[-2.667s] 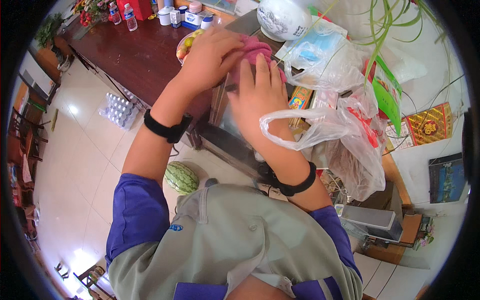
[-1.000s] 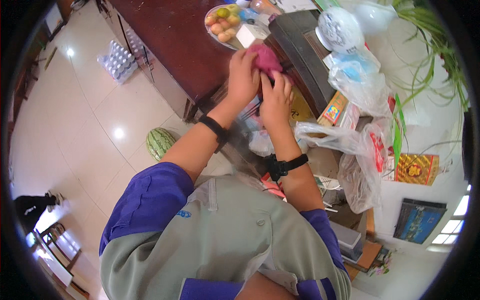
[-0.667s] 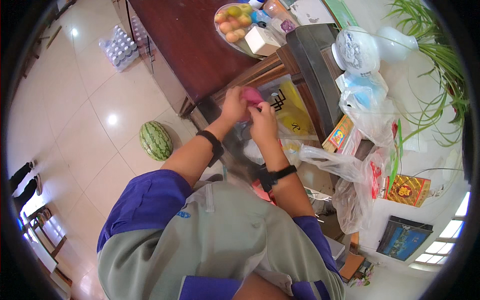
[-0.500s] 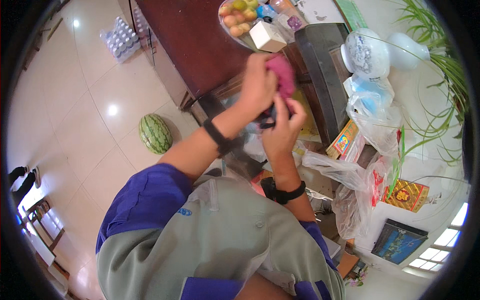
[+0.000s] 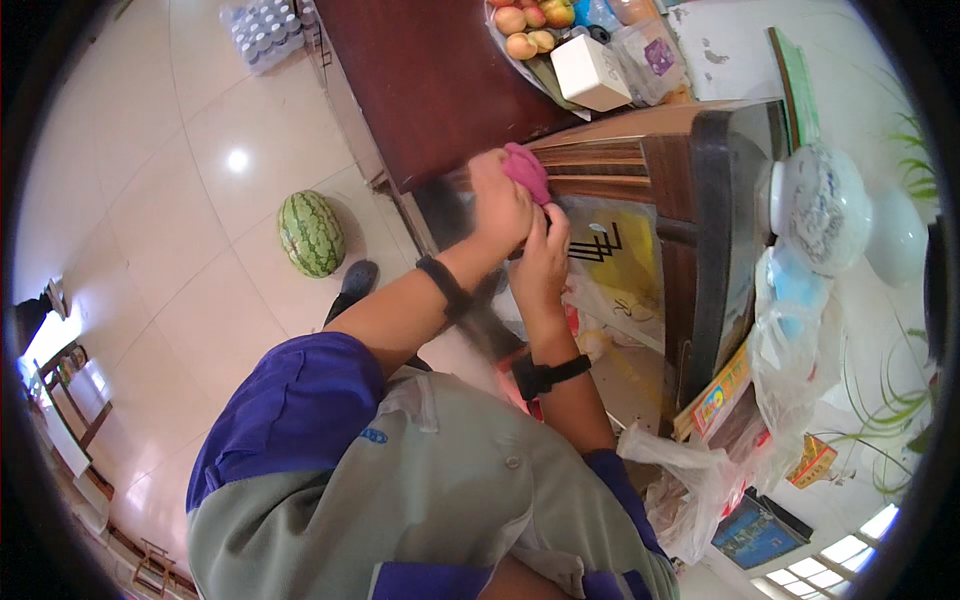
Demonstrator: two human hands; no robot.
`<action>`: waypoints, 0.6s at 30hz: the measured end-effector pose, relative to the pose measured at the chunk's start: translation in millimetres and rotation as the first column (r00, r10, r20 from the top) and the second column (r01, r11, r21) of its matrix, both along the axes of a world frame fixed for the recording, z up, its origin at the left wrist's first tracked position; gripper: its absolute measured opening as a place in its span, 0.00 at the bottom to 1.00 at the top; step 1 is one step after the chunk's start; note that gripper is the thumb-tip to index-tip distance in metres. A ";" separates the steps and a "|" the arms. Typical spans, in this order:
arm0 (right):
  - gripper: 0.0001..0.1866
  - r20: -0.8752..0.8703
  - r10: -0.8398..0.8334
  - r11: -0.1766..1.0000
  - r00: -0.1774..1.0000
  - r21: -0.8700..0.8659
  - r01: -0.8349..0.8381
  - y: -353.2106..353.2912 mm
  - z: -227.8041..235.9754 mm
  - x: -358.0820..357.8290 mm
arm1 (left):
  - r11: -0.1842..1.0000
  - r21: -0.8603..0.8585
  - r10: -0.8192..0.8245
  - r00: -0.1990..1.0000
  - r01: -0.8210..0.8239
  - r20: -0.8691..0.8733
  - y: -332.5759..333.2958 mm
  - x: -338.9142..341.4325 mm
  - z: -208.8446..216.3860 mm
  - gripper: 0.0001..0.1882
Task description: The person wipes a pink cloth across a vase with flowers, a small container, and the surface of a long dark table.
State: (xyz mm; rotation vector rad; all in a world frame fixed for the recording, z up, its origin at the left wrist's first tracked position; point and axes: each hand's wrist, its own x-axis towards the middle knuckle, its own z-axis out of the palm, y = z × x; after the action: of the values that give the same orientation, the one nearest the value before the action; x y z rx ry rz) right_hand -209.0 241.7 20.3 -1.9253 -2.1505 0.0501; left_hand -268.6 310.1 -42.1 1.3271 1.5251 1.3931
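Observation:
A crumpled pink cloth (image 5: 526,172) is bunched in my left hand (image 5: 498,205), whose fingers are closed round it. My right hand (image 5: 541,262) is pressed up close beneath, its fingertips meeting the cloth's lower end. A small dark thing shows at those fingertips, mostly hidden, and I cannot make out what it is. Both hands are held together in front of a wooden cabinet (image 5: 678,180) with a yellow-patterned front panel (image 5: 622,255).
Beyond my hands is a dark red tabletop (image 5: 430,90) with a fruit plate (image 5: 500,45) and a white box (image 5: 590,73). A watermelon (image 5: 311,234) and packed bottles (image 5: 265,35) are on the tiled floor. White vases (image 5: 825,210) and plastic bags (image 5: 790,350) are at the right.
The view has shifted, showing more of the cabinet front. My hands stay together at the pink cloth and now lie slightly left in the picture. A dark shoe has appeared beside the watermelon.

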 end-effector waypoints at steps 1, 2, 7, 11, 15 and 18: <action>0.31 -0.029 0.009 0.999 1.000 -0.048 -0.011 3.5 -4.6 -3.9 | 0.998 -0.060 -0.005 0.999 0.002 -0.042 -0.6 1.3 -20.9 0.24; 0.31 -0.030 0.010 0.998 0.999 -0.062 -0.012 6.8 -15.6 -4.6 | 0.997 -0.073 -0.005 0.999 0.001 -0.044 -1.2 5.3 -40.2 0.24; 0.26 0.032 0.070 0.967 0.997 -0.246 -0.060 14.1 -54.0 -0.5 | 0.496 -0.860 0.301 0.904 0.124 0.304 13.9 9.7 -74.1 0.25; 0.26 -0.027 0.031 0.929 0.999 -0.369 -0.039 7.7 -59.1 8.3 | 0.300 -0.917 0.558 0.731 0.262 0.392 15.7 6.0 -76.1 0.28; 0.28 -0.128 -0.078 0.987 0.989 -0.153 0.058 -23.1 -38.6 4.1 | 0.847 -0.493 0.093 0.859 0.197 0.503 -26.5 5.9 -45.0 0.27; 0.27 -0.182 -0.102 0.992 0.978 -0.085 0.088 -41.3 -28.8 12.7 | 0.961 -0.258 0.009 0.922 0.099 0.388 -42.5 17.0 -32.7 0.28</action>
State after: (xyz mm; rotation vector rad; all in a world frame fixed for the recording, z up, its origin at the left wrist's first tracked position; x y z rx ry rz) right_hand -196.3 200.4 -8.5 -1.9768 -1.9598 0.2865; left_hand -251.6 267.6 -74.8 0.8521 1.3480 1.2689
